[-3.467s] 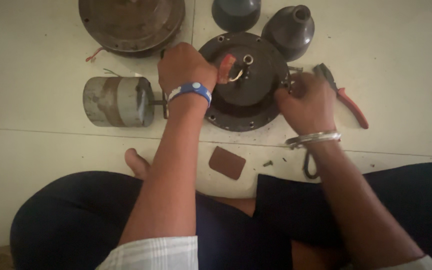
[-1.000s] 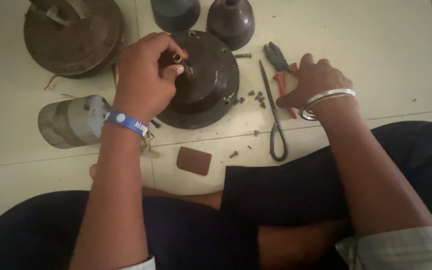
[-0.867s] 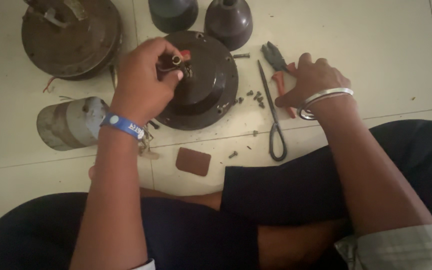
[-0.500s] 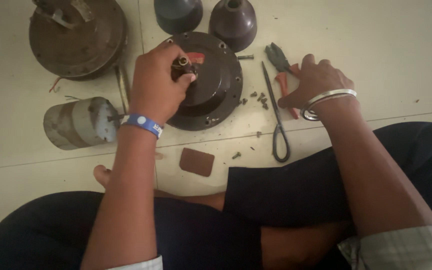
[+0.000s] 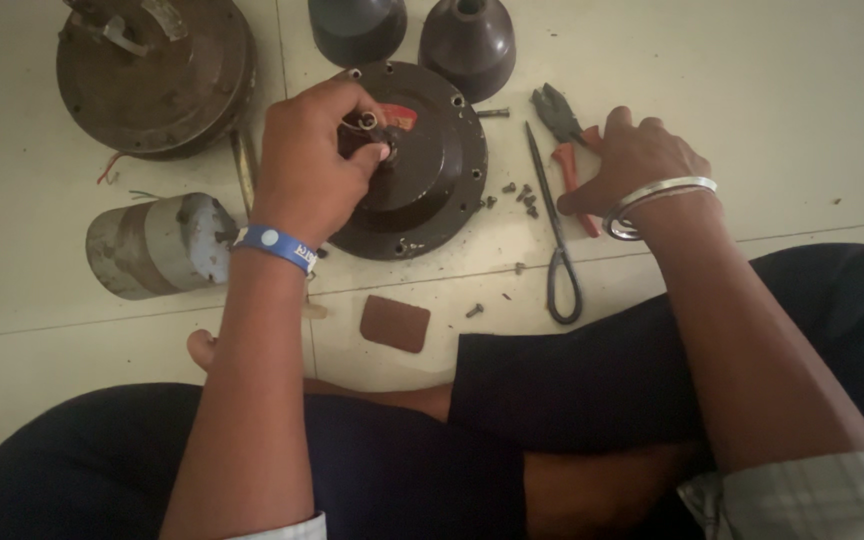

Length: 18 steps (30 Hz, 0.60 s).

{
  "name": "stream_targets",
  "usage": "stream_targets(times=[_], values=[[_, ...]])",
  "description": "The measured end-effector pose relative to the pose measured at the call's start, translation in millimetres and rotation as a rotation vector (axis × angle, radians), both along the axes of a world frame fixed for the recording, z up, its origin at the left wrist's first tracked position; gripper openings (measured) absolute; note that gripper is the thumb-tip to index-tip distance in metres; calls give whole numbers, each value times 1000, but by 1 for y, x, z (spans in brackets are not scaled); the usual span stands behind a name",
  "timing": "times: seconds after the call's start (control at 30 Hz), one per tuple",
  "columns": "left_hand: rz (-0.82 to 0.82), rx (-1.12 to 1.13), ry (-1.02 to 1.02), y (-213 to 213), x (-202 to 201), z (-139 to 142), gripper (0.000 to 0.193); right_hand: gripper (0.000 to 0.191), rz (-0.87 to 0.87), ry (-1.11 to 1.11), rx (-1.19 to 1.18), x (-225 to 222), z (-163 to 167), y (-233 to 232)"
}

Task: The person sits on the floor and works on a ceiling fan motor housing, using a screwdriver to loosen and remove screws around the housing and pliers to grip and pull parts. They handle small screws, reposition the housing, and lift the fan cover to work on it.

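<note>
A round dark motor cover (image 5: pixel 437 190) lies flat on the tiled floor in front of my crossed legs. My left hand (image 5: pixel 307 165), with a blue wristband, is over its middle, and thumb and fingers pinch a small metal piece (image 5: pixel 367 122) at the central hub. My right hand (image 5: pixel 637 160), with a metal bangle, lies to the right of the cover with fingers spread. It rests on the red handles of a pair of pliers (image 5: pixel 559 115). Several small screws (image 5: pixel 522 193) lie between the cover and my right hand.
A long thin metal tool with a looped end (image 5: pixel 555 250) lies beside the pliers. Two dark cone-shaped cups (image 5: pixel 467 50) stand at the top. A second round housing (image 5: pixel 152 70) sits top left, a grey cylinder (image 5: pixel 152 245) at left, a brown pad (image 5: pixel 395 323) near my legs.
My right hand has left the cover's right rim and now rests on the pliers, where it stays. My left hand keeps its pinch on the hub, shifting only slightly.
</note>
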<state>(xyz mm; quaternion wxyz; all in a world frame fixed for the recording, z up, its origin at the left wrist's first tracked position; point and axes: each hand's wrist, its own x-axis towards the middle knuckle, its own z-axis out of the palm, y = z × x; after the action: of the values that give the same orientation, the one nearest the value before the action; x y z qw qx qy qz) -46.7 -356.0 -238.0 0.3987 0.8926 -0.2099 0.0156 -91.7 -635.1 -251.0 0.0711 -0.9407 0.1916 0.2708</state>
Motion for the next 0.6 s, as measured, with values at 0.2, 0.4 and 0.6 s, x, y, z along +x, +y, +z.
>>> stream_targets(times=[0.2, 0.4, 0.6], values=[[-37, -10, 25, 5, 5, 2, 26, 92, 20, -26, 9, 2, 0, -1], [-15, -58, 72, 8, 8, -1, 27, 93, 23, -15, 1, 4, -1, -3], [-16, -12, 56, 6, 12, -2, 28, 95, 11, -28, -9, 8, -1, -2]])
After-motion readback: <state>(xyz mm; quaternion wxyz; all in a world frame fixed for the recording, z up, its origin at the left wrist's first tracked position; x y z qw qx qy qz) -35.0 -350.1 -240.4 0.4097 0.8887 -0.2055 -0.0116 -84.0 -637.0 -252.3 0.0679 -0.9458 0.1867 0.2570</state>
